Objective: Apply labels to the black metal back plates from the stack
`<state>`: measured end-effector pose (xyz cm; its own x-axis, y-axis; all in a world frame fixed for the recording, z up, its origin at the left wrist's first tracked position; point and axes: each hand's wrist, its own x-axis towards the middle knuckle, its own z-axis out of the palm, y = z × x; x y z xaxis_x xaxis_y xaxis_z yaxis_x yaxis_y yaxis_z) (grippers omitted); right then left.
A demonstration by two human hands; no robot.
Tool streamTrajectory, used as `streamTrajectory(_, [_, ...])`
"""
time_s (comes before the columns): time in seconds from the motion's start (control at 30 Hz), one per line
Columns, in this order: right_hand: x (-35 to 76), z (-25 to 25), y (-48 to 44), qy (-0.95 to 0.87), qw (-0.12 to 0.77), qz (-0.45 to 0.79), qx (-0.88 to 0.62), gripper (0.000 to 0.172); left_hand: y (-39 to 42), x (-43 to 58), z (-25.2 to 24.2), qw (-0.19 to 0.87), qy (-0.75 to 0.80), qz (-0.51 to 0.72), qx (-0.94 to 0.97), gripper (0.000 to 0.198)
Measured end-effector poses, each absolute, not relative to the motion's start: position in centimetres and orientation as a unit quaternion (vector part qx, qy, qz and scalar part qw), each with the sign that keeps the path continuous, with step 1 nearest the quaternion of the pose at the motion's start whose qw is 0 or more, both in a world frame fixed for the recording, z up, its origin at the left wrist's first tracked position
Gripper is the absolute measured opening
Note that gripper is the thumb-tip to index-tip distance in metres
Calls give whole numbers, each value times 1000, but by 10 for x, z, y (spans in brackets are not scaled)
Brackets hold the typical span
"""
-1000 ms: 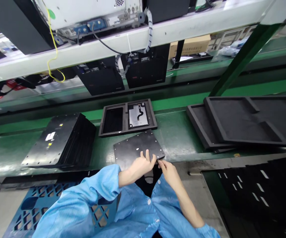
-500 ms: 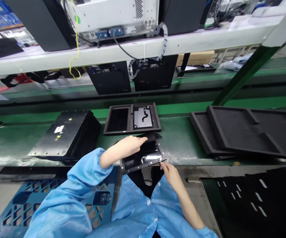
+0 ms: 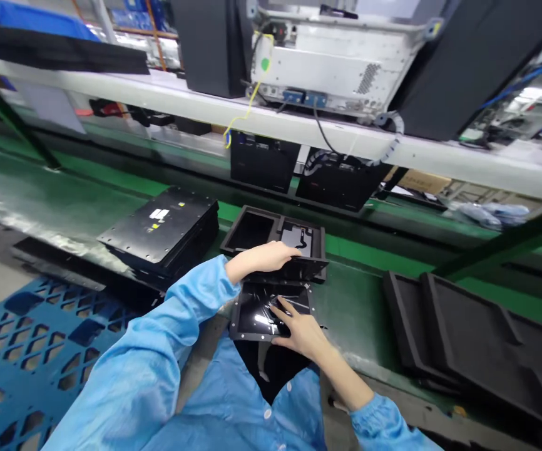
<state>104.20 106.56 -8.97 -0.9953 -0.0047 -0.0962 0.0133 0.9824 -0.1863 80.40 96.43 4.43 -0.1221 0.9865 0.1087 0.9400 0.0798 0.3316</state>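
My left hand (image 3: 271, 255) grips the top edge of a thin black screen panel (image 3: 294, 269), which stands tilted in front of the foam tray. Below it, a black framed plate (image 3: 247, 336) with a glossy, film-like middle lies near the bench edge. My right hand (image 3: 301, 332) rests on that glossy surface with its fingers spread. The foam tray (image 3: 234, 235) behind has two compartments. A dark screen (image 3: 251, 232) lies in its left one, and a silver-backed screen (image 3: 294, 237) with a black ribbon cable, partly covered by my left hand, in its right one.
A stack of black metal plates (image 3: 163, 219) stands to the left on the green bench (image 3: 350, 307). Foam trays (image 3: 477, 338) are piled at the right. Overhead runs a white shelf (image 3: 196, 103) carrying equipment. A blue pallet (image 3: 64, 351) is on the floor at left.
My right hand has gone from the plate's front corner onto its glossy surface. My left hand has raised the screen panel away from the plate, toward the tray. The camera view has turned.
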Motion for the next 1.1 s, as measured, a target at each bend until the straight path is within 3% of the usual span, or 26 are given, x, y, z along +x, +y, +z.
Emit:
streamTrajectory(0.17, [1016, -76, 1074, 989, 126, 28, -65, 85, 973, 795, 42, 68, 731, 171, 657, 50])
streamTrajectory(0.37, [1014, -76, 1057, 955, 152, 192, -167, 77, 971, 790, 40, 74, 722, 192, 661, 48])
streamTrajectory(0.5, [1016, -71, 1054, 945, 83, 227, -219, 69, 972, 790, 36, 74, 723, 200, 657, 47])
streamTrajectory(0.67, [1009, -38, 1074, 947, -4, 229, -226, 41, 974, 787, 31, 60, 716, 214, 662, 46])
streamTrajectory(0.77, [1016, -2, 1084, 957, -52, 189, -213, 29, 970, 788, 31, 48, 719, 215, 659, 45])
streamTrajectory(0.9, [1063, 67, 1104, 981, -102, 19, -164, 31, 964, 797, 28, 2, 738, 179, 651, 35])
streamTrajectory(1.0, [1101, 123, 1135, 979, -126, -149, 62, 22, 960, 810, 22, -17, 741, 168, 650, 24])
streamTrajectory(1.1, [1099, 164, 1171, 875, -219, -291, 319, 42, 954, 828, 11, -29, 734, 179, 655, 16])
